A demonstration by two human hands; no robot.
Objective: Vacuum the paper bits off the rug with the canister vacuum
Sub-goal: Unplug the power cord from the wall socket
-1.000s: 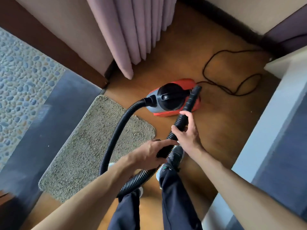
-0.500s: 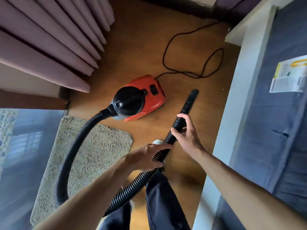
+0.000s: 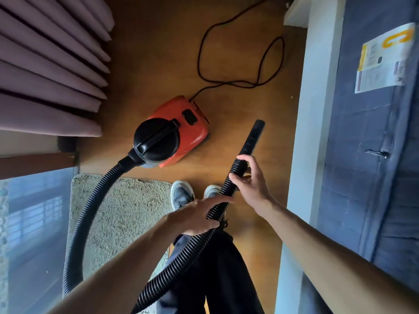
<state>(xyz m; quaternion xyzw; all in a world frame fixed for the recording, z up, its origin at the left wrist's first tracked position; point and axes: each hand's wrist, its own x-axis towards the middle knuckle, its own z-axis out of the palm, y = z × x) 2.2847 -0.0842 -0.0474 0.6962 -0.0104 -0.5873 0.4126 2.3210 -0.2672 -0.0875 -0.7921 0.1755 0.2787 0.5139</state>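
A red canister vacuum (image 3: 181, 130) with a black round top stands on the wood floor. Its black ribbed hose (image 3: 90, 205) loops left over the beige rug (image 3: 122, 209) and back up to my hands. My right hand (image 3: 251, 182) grips the hose just below the flat black nozzle (image 3: 251, 139), which points up and away, off the floor. My left hand (image 3: 197, 214) holds the hose lower down, fingers wrapped loosely over it. No paper bits show on the visible part of the rug.
A black power cord (image 3: 238, 80) snakes over the floor behind the vacuum. Mauve curtains (image 3: 49, 64) hang at left above a glass pane (image 3: 34, 234). A white frame (image 3: 310, 132) and blue mattress (image 3: 371, 155) run along the right. My shoes (image 3: 181, 196) stand at the rug's edge.
My view has swung right and closer, so the vacuum and hands look bigger. Both hands keep their hold on the hose, and the nozzle now points more steeply upward.
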